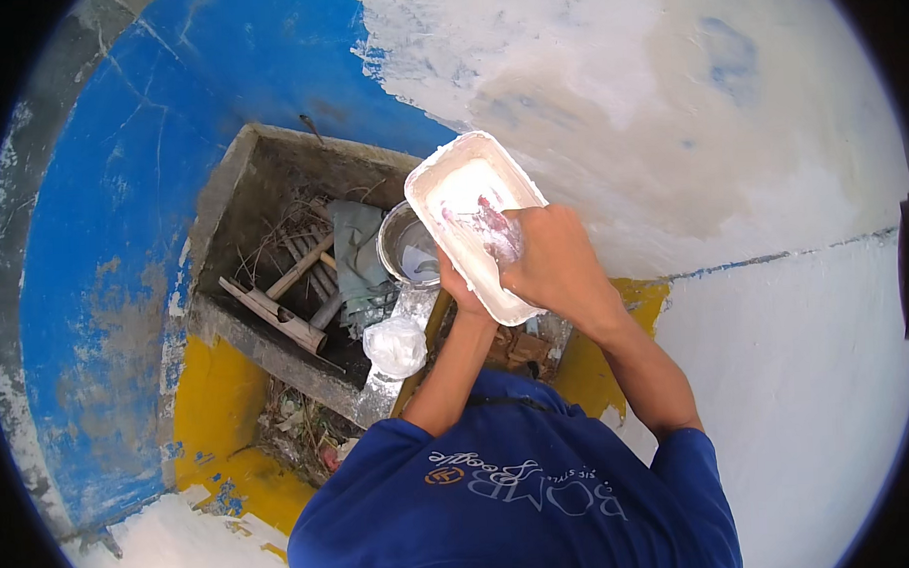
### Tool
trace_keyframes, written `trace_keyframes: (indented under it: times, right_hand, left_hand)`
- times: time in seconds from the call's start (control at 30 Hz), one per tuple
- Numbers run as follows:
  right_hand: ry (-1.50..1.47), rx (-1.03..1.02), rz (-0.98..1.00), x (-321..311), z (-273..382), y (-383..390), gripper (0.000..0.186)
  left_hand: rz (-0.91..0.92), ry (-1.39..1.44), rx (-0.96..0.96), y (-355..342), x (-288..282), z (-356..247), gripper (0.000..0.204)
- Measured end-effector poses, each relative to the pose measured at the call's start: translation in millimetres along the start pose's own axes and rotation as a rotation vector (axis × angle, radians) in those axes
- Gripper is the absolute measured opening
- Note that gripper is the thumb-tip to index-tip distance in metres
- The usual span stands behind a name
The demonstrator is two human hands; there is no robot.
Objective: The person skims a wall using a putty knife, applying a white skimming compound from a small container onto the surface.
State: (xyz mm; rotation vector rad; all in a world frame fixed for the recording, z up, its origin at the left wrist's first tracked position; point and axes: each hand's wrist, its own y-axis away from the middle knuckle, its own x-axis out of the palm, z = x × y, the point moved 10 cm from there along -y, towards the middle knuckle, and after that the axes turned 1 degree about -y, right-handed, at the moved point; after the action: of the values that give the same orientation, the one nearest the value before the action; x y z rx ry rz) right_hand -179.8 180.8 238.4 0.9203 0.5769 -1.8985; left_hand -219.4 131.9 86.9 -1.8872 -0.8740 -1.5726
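Observation:
A white rectangular plastic tub [527, 186] with smeared walls is held up in front of me, tilted. My left hand [462, 286] grips it from below at its near left side, most of its fingers hidden behind the tub. My right hand [556, 255] reaches over the right rim into the tub, its fingers curled down. White powder or paste lies inside, with a pinkish-purple patch [487, 221] at the fingertips. Whether that patch is a separate thing in my grip cannot be made out. Just left of the tub stands a round bucket [391, 248] with greyish contents.
A knotted white plastic bag [395, 347] sits on a white-stained ledge [380, 395]. Behind it, a concrete trough [233, 192] holds cut bamboo pieces [275, 315], twigs and a grey-green cloth [358, 252]. A blue wall [113, 246] and a patchy white wall [771, 163] rise around.

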Motion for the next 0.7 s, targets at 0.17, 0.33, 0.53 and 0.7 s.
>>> trace_keyframes:
  times: [0.17, 0.33, 0.53, 0.7]
  right_hand:
    - [-0.006, -0.044, -0.092, -4, 8, -3, 0.029]
    - [-0.185, -0.070, -0.283, -32, 3, -2, 0.027]
    - [-0.062, 0.068, -0.210, -25, -3, -10, 0.027]
    - [-0.024, 0.018, -0.173, -18, 4, -5, 0.025]
  left_hand:
    - [-0.021, 0.039, -0.053, 1, -3, 8, 0.056]
    - [0.099, 0.007, -0.066, 2, 14, 8, 0.056]
    - [0.058, 0.037, -0.161, 8, 14, 21, 0.057]
    - [0.041, 0.038, -0.187, 10, 10, 24, 0.061]
